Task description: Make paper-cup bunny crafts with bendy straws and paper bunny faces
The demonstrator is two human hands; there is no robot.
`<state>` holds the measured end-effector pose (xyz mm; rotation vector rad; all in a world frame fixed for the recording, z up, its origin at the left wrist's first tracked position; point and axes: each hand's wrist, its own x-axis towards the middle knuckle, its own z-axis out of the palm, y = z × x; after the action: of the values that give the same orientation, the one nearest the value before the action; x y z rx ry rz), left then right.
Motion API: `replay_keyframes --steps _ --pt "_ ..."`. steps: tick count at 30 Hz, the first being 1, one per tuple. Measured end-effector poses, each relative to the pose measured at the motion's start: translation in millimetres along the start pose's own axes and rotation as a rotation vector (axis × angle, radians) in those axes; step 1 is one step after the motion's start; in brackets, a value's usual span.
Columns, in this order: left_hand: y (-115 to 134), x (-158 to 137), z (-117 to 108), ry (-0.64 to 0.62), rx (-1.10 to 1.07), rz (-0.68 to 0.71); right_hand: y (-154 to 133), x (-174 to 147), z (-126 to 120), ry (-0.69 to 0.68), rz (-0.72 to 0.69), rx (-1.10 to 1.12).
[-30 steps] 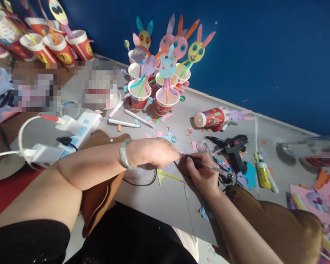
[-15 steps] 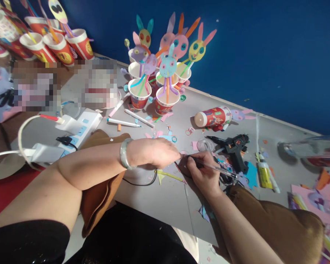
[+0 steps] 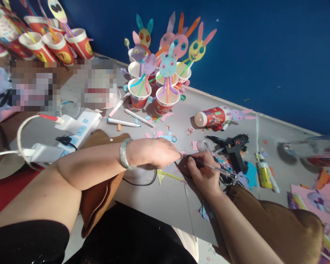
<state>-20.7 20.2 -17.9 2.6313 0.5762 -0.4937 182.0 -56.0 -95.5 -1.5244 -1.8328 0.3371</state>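
My right hand (image 3: 205, 174) is closed around a clear-barrelled pen (image 3: 224, 169), its tip pointing left toward my other hand. My left hand (image 3: 163, 152), with a pale bangle (image 3: 123, 153) on the wrist, reaches across the table. Its fingers are pressed together right beside the pen tip, and what they hold is hidden. A bit of pink paper (image 3: 184, 152) shows at the fingertips. Below the hands lies a yellow straw (image 3: 170, 175). A clear round lid (image 3: 205, 145) sits just beyond my right hand, close to a black glue gun (image 3: 236, 148).
Paper cups with rabbit figures (image 3: 167, 99) stand at the back against the blue wall. A cup (image 3: 213, 116) lies on its side. Markers (image 3: 123, 123), paper scraps (image 3: 165, 136) and a yellow glue bottle (image 3: 264, 174) are scattered about. A power strip (image 3: 85, 126) with cables is at left.
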Motion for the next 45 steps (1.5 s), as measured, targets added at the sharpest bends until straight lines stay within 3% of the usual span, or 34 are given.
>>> replay_keyframes --steps 7,16,23,31,37,41,45 --pt "-2 0 4 0.03 -0.005 0.008 0 -1 1 0.067 -0.002 -0.005" --pt "1 -2 -2 -0.01 0.006 -0.007 0 1 -1 0.014 0.008 -0.018" --pt "-1 -2 2 0.064 0.006 0.008 0 1 -1 0.028 -0.025 -0.027" --pt "-1 -2 -2 0.039 0.017 0.006 2 2 0 -0.004 0.01 -0.045" --pt "-9 4 -5 0.032 -0.053 0.019 5 -2 -2 0.174 -0.007 -0.017" --pt "-18 3 -11 0.187 -0.123 -0.056 3 0 -16 0.283 -0.084 -0.099" --pt "-30 9 -3 0.354 -0.111 -0.113 2 5 -37 0.274 -0.232 -0.202"
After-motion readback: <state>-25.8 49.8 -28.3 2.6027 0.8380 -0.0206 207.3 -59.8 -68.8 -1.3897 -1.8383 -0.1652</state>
